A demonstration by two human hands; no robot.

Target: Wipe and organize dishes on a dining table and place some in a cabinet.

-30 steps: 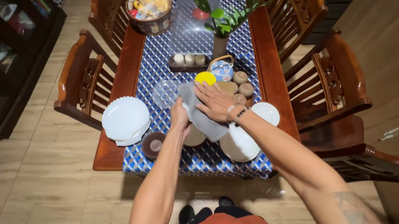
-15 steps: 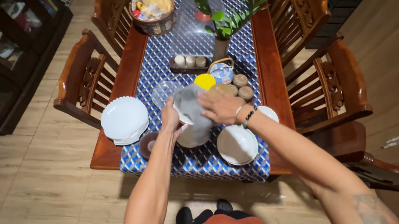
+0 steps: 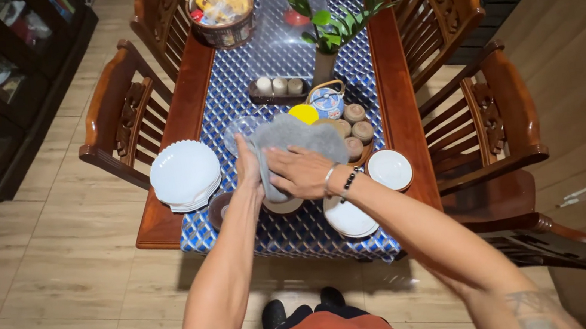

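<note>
Near the middle of the frame both hands meet over a small white dish (image 3: 284, 205), most of it hidden under a grey cloth (image 3: 295, 140). The left hand (image 3: 248, 169) curls around the dish's left edge and a fold of the cloth, gripping both, thumb side up. The right hand (image 3: 301, 172) lies flat and spread on top of the cloth, fingers pointing toward the left of the frame, pressing the cloth down onto the dish rather than clasping it. Only the lower rim of the dish peeks out beneath the right palm, so how it is tilted cannot be told.

The cloth's long axis runs left to right across the frame, trailing off toward the right over the brown cups (image 3: 358, 122); its free end lies on the right hand's side, while the dish itself sits nearer the left hand, which carries it.

Around them on the blue patterned table (image 3: 271, 54): a stack of scalloped white plates (image 3: 184, 174) at the left edge, a dark brown bowl (image 3: 219, 207) just below the left wrist, a white plate (image 3: 346, 218) under the right forearm, and another white bowl (image 3: 390, 169) to the right (well clear of both hands). A yellow lid (image 3: 304, 113) and a small blue teapot (image 3: 328, 102) stand just above the cloth
</note>
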